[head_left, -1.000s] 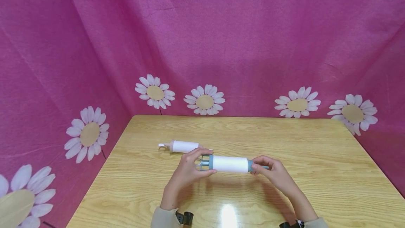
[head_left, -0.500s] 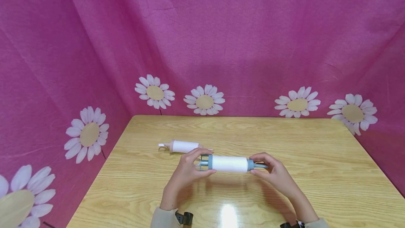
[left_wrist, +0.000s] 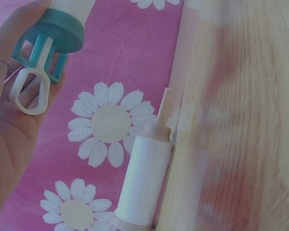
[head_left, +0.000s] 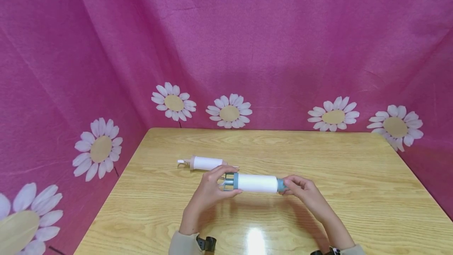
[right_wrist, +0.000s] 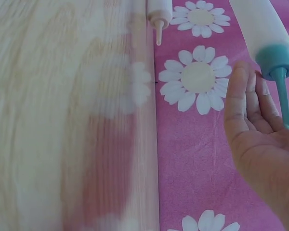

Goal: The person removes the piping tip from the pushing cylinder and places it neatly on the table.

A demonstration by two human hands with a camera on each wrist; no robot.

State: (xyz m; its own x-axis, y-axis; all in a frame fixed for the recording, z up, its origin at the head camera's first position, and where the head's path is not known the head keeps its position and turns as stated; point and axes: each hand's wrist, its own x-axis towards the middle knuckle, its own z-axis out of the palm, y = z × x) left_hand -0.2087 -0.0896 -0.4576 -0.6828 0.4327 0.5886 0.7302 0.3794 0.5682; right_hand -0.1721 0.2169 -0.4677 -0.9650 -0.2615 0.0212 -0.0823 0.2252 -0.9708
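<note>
Above the middle of the bench (head_left: 318, 156), both hands grasp the teal tube (head_left: 257, 183), held sideways: the left hand (head_left: 210, 188) clasps the collar (head_left: 236, 181) at the handle end, thumb near side, fingers far side, while the right hand (head_left: 305, 191) pinches the cap (head_left: 281, 185) at the other end, nozzle (right_wrist: 282, 96) pointing toward its palm. White ring (left_wrist: 44, 94) sticks out past the collar beside the left palm. Pink tube (head_left: 208, 163) lies on the bench just beyond the left hand, magenta cloth (head_left: 265, 50) with white daisies (head_left: 229, 114) behind.
</note>
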